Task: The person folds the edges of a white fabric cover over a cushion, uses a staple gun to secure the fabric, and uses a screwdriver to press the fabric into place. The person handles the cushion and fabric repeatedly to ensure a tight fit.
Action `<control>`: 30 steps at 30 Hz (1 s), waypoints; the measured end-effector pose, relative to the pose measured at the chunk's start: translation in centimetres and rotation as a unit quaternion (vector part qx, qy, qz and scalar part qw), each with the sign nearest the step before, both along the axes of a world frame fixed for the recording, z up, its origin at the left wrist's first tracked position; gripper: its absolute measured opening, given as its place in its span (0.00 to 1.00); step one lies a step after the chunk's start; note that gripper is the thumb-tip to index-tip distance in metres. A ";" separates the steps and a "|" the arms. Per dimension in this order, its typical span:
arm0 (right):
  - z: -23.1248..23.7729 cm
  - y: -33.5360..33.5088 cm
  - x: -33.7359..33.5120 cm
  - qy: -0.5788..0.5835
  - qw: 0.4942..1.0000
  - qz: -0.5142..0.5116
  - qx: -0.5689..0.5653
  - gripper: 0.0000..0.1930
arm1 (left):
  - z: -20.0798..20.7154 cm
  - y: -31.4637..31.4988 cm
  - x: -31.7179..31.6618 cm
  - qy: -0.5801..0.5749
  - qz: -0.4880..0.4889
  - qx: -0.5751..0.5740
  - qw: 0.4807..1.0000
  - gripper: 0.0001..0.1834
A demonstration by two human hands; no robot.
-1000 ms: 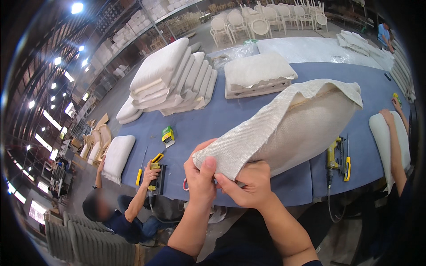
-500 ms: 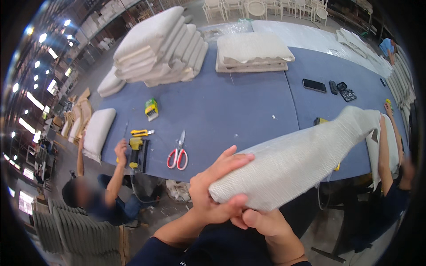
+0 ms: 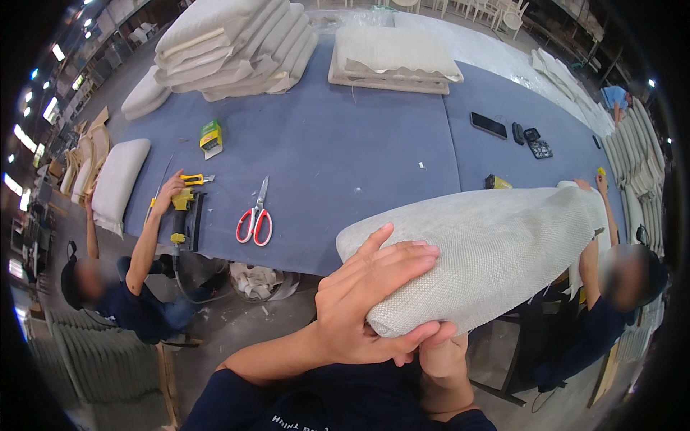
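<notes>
A cushion pad covered in light grey woven fabric [image 3: 496, 248] is held up at the table's near edge, its far end reaching to the right. My left hand [image 3: 370, 298] is closed round the pad's near left corner, fingers across the top and thumb beneath. Below that corner, my right hand [image 3: 440, 355] grips the lower edge with its thumb near the left thumb; its other fingers are mostly hidden under the pad. Scissors with red and white handles [image 3: 254, 224] lie on the blue-grey table [image 3: 345, 158], left of the pad.
On the left lie a staple gun [image 3: 185, 215], a yellow utility knife [image 3: 194, 179] and a small green-yellow box [image 3: 210, 138]. Stacked cushions [image 3: 237, 54] stand at the back. A phone [image 3: 489, 125] lies right. Co-workers sit at left [image 3: 136, 287] and right [image 3: 632, 294].
The pad has tilted so more of its broad upper face shows. My left hand's fingers lie further over its top. The left co-worker's hand has moved to the utility knife and staple gun.
</notes>
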State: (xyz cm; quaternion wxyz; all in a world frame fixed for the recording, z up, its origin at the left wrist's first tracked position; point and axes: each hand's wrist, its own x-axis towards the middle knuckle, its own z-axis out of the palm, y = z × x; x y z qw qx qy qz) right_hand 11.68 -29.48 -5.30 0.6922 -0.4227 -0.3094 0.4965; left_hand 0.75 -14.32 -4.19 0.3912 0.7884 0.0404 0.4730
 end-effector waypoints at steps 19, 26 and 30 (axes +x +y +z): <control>-1.2 5.7 -0.2 -0.089 0.989 -0.017 0.114 0.34 | -0.7 2.2 -0.3 -0.035 0.022 -0.065 0.997 0.38; 1.6 10.5 1.4 -0.095 0.991 0.089 0.042 0.18 | -2.1 4.4 0.3 -0.090 0.085 -0.232 0.965 0.34; 0.6 13.7 1.1 -0.228 0.961 0.047 0.151 0.34 | -3.9 4.8 -1.6 -0.156 0.187 -0.293 0.925 0.26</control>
